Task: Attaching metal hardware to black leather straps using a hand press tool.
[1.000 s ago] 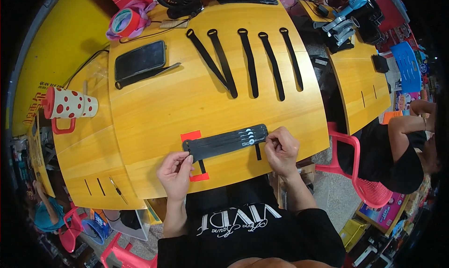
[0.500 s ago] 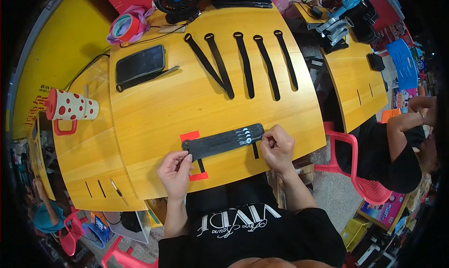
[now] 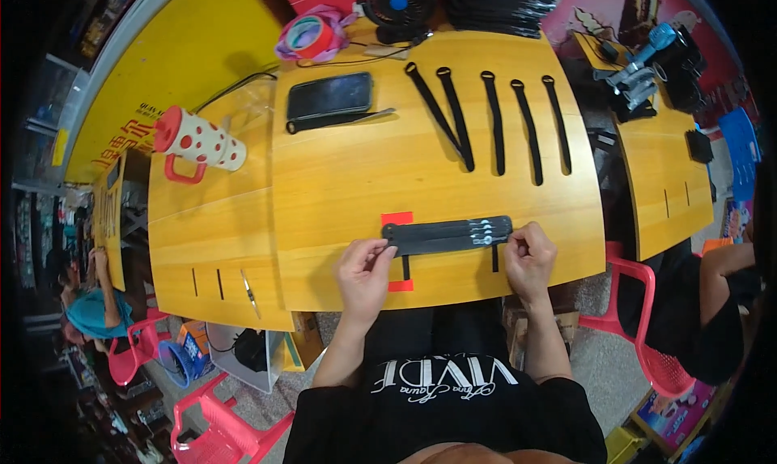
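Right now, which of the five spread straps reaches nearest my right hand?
The fourth strap from the left: its lower end lies closest to your right hand; others stop short.

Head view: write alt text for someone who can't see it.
A person's left hand and right hand hold opposite ends of layered black straps on a yellow table. Beyond lie loose black straps and a phone.

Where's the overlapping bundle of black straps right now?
In the head view, the bundle of black straps lies just right of centre, between the left hand and right hand, its left end by a red patch.
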`<state>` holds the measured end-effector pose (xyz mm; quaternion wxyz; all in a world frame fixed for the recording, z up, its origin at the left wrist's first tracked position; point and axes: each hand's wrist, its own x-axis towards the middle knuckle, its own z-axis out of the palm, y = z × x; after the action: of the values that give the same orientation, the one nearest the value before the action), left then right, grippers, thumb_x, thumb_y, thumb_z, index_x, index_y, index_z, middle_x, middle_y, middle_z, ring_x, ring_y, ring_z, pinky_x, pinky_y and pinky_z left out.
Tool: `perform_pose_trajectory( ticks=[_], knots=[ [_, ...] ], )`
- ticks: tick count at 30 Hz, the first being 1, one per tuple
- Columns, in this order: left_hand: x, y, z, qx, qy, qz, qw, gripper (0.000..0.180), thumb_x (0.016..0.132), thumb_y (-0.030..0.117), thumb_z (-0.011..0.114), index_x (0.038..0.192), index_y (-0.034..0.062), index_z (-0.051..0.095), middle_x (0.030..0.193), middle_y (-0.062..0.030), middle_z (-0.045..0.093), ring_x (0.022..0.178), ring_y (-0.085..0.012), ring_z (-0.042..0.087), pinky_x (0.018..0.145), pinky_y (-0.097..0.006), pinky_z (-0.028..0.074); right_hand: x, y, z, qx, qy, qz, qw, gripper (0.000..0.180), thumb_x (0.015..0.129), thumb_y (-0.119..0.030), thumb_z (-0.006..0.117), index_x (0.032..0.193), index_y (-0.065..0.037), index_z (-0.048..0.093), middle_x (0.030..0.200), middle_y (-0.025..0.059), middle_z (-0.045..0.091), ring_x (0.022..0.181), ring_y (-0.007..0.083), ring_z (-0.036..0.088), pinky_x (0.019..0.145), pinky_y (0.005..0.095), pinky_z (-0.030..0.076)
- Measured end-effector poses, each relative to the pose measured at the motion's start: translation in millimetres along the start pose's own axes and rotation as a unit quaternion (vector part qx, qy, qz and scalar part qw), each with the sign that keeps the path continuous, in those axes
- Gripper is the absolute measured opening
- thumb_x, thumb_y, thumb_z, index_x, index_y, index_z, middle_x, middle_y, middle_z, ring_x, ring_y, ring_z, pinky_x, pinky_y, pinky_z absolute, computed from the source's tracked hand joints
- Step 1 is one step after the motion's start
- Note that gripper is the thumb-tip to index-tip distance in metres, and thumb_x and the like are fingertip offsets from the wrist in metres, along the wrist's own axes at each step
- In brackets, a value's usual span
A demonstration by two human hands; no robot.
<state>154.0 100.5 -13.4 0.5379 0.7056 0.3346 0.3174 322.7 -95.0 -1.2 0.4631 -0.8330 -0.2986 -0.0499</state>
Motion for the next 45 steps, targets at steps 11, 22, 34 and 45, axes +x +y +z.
perform_pose_trajectory(
  ticks=[11,22,34,45],
  knots=[
    [3.7,1.3,0.4,0.058,0.001,-0.019,0.998,0.015,0.078,-0.004,0.075,0.089,-0.0042,0.065,0.078,-0.0088,0.063,0.064,-0.0117,0.058,0.058,-0.024,0.048,-3.0,4.8,3.9,-0.010,-0.007,-0.005,1.000,0.015,0.073,0.012,0.061,0.072,-0.001,0.052,0.066,0.0099,0.048,0.048,0.0186,0.047,0.046,0.0287,0.037],
    [10.2,6.4,-5.9,0.090,-0.024,0.039,0.995,0.008,0.076,-0.005,0.074,0.079,-0.0029,0.067,0.073,-0.0088,0.055,0.059,-0.0162,0.055,0.052,-0.028,0.042,-2.5,1.7,2.2,-0.011,-0.008,-0.001,1.000,0.015,0.073,0.013,0.060,0.072,0.000,0.052,0.066,0.0092,0.048,0.048,0.0168,0.045,0.046,0.0282,0.035],
    [-19.5,19.2,-25.4,0.315,-0.027,0.243,0.917,0.035,0.081,0.007,0.071,0.114,-0.0017,0.063,0.116,-0.0177,0.057,0.102,-0.0337,0.058,0.078,-0.040,0.047,-22.7,-18.8,15.8,-0.114,0.037,-0.137,0.983,0.016,0.080,0.001,0.067,0.095,0.001,0.064,0.086,0.0153,0.061,0.072,0.0279,0.062,0.060,0.0315,0.046],
    [-30.4,6.2,-26.1,0.466,-0.139,0.217,0.847,0.060,0.090,0.039,0.062,0.132,-0.0029,0.055,0.149,-0.0170,0.041,0.140,-0.0443,0.030,0.101,-0.059,0.035,-53.8,-14.5,-0.8,-0.331,-0.164,-0.154,0.916,0.057,0.083,-0.026,0.071,0.134,-0.005,0.054,0.149,0.0104,0.044,0.137,0.0328,0.040,0.104,0.0503,0.031]
  ],
)
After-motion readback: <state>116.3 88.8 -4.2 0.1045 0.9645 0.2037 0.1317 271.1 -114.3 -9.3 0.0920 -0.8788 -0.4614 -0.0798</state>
